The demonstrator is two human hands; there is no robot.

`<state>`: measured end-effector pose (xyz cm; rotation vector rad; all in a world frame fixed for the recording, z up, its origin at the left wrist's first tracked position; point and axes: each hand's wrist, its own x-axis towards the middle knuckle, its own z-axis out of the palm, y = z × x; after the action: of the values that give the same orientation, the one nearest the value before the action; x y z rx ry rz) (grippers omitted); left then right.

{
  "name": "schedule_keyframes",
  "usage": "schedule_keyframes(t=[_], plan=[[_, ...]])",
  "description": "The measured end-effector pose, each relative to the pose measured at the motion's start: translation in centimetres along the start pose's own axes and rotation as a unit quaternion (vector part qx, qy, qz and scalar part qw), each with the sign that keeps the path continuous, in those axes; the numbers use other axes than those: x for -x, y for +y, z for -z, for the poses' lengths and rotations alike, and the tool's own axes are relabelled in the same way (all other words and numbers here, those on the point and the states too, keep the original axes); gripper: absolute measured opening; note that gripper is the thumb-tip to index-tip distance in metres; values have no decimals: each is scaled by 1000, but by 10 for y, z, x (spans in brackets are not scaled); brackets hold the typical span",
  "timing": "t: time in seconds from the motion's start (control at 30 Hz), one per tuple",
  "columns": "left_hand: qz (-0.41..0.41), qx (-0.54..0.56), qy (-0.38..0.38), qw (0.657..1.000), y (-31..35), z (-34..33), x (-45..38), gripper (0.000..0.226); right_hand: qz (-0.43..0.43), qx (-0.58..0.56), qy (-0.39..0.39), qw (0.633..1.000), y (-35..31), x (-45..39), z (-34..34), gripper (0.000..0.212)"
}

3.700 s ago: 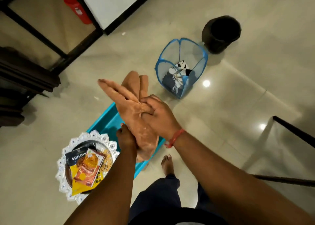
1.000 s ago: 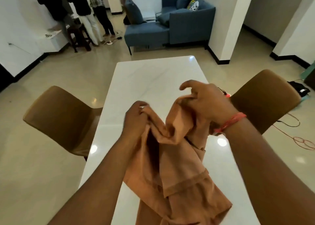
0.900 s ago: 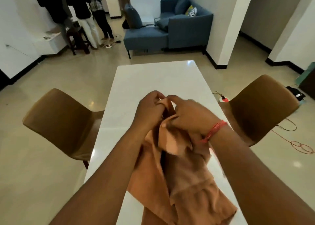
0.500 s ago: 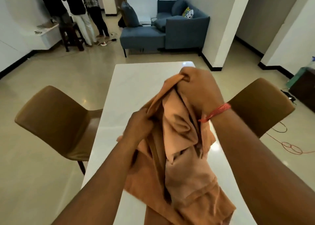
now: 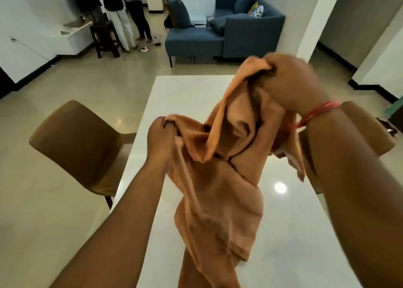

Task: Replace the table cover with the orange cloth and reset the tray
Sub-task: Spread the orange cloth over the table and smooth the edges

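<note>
The orange cloth (image 5: pixel 218 189) hangs bunched and creased over the bare white table (image 5: pixel 185 95). My left hand (image 5: pixel 160 139) pinches one edge of it low over the table's middle. Higher and to the right, my right hand (image 5: pixel 294 82), with a red thread on the wrist, grips another edge. The cloth's lower part drapes down toward the near table edge. No tray is in view.
A brown chair (image 5: pixel 80 143) stands at the table's left side and another brown chair (image 5: pixel 368 132) at its right. Beyond the table are a blue sofa (image 5: pixel 224 36), a white pillar (image 5: pixel 314 21) and people (image 5: pixel 122 10) standing at the back left.
My hands have drawn apart: the right went up and rightward with its edge, the left stayed low. The cloth has opened out between them.
</note>
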<state>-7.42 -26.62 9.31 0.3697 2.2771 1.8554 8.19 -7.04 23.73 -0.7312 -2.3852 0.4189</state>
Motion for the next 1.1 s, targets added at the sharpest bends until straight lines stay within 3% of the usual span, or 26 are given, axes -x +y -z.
schedule_keyframes(t=[0.07, 0.13, 0.2, 0.27, 0.33, 0.4, 0.47, 0.53, 0.6, 0.7, 0.77, 0.83, 0.9, 0.97, 1.03, 1.1], plan=[[-29, -42, -38, 998, 28, -11, 3, 16, 18, -19, -89, 996, -10, 31, -38, 14], [-75, -87, -56, 992, 42, -15, 11, 16, 18, -48, -104, 993, -10, 37, -57, 16], [-185, -146, -95, 967, 48, -12, 20, 44, 39, -78, -128, 988, -16, 40, -68, 16], [-250, -153, -233, 927, 53, -12, 29, 74, 62, -107, -170, 978, -28, 46, -76, 17], [-239, -138, -327, 904, 56, -16, 35, 80, 65, -137, -174, 973, -32, 44, -70, 19], [-234, -121, -263, 928, 55, -14, 29, 50, 62, -154, -210, 964, -26, 41, -62, 26], [-268, -147, -145, 941, 52, -4, 18, 19, 74, -78, -280, 954, -10, 42, -59, 27], [-291, -143, -86, 942, 49, 6, 13, 11, 75, 23, -295, 952, 15, 45, -65, 12], [-266, -133, -34, 954, 42, 13, 11, 10, 21, 62, -253, 965, 39, 46, -72, 12], [-126, -64, 89, 986, 24, 25, 4, 16, -61, 89, -169, 980, 60, 45, -72, 20], [-70, -80, 101, 989, 16, 34, -1, 14, -63, 72, -102, 990, 64, 45, -69, 22], [-118, -141, 13, 983, 19, 34, 5, 20, -15, 3, -78, 997, 49, 45, -64, 21], [-183, -181, -157, 953, 36, 19, 21, 61, 47, -74, -93, 992, 21, 44, -62, 21], [-201, -206, -306, 907, 60, -2, 43, 85, 94, -116, -105, 983, -7, 45, -65, 23], [-223, -230, -303, 897, 73, -14, 49, 69, 90, -187, -91, 974, -18, 49, -72, 30], [-244, -249, -244, 905, 78, -12, 41, 31, 30, -334, -108, 936, -13, 55, -77, 30]])
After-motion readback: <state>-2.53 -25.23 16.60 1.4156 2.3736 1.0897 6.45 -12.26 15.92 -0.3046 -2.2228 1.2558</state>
